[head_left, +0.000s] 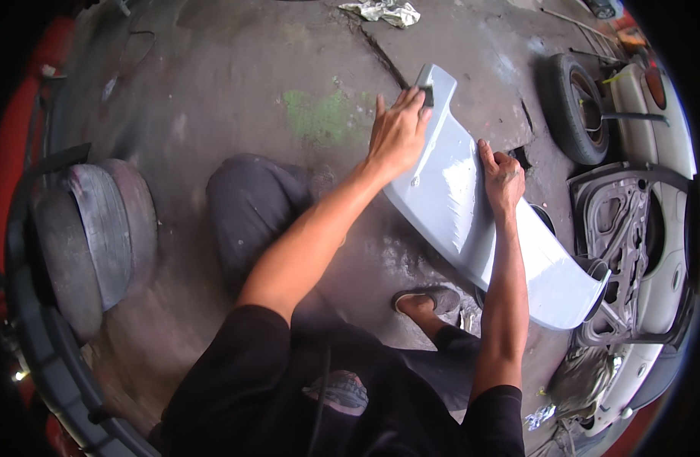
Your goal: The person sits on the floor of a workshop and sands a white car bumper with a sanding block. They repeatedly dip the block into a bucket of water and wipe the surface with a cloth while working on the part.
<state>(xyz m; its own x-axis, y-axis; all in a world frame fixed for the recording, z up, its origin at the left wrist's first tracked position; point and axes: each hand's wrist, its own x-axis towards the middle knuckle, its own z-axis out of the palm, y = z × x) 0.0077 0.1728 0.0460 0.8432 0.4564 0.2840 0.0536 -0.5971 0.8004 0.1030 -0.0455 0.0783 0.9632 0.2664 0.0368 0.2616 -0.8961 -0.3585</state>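
A long, curved, grey car body panel (450, 183), glossy in patches as if wet, slants in front of me from the upper middle to the lower right. Against its narrow far end, my left hand (399, 131) presses a small dark block (428, 96), probably a sanding pad. That hand's fingers are bent over the block. Partway along the panel's right edge, my right hand (504, 177) grips the rim with the thumb on top; some of its fingers are hidden from view. A dark round thing partly shows beneath the panel.
A wheel with a tyre (574, 107) stands at the right, with a stripped door frame (612, 244) and a white car (666, 221) nearby. At the left are worn tyres (64, 251) and a black bumper-like strip (41, 343). A crumpled cloth (384, 11) lies on the concrete floor (213, 91).
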